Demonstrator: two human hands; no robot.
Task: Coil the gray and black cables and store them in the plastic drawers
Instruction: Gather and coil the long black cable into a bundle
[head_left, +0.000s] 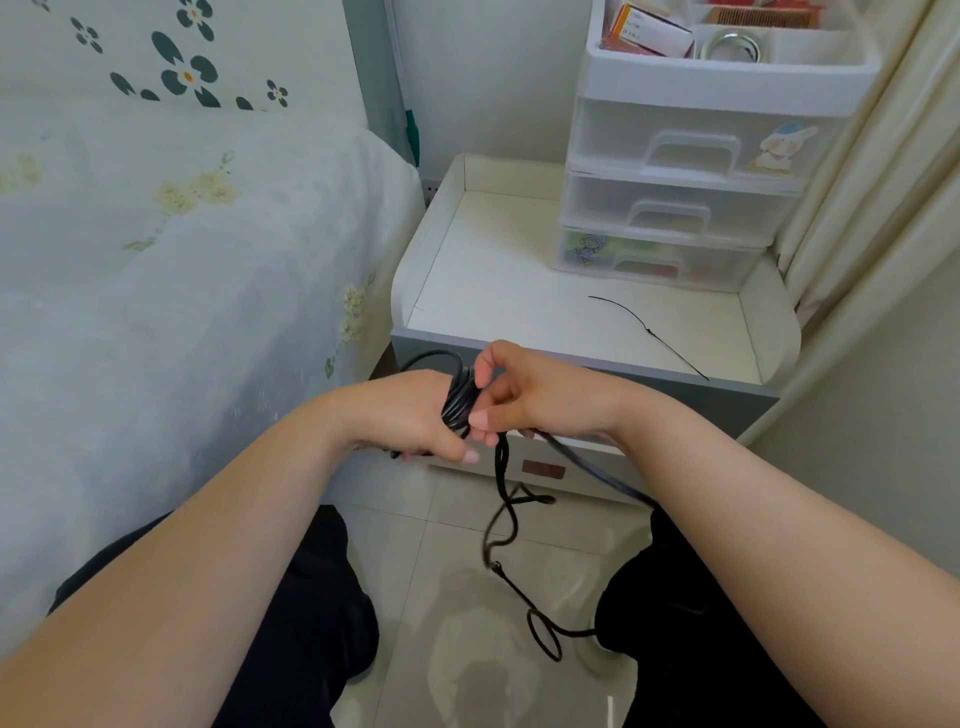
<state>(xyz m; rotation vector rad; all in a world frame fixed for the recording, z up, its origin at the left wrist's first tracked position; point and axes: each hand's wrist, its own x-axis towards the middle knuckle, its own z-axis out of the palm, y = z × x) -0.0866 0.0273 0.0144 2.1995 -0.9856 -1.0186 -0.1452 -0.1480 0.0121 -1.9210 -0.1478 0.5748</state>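
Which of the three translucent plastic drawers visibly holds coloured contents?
The bottom translucent drawer: green and red items show through its front. The middle drawer and top drawer look empty.

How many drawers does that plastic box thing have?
3 drawers show in the plastic drawer unit, stacked and all closed: the top drawer, the middle drawer and the bottom drawer. Above them sits an open tray. None seems hidden.
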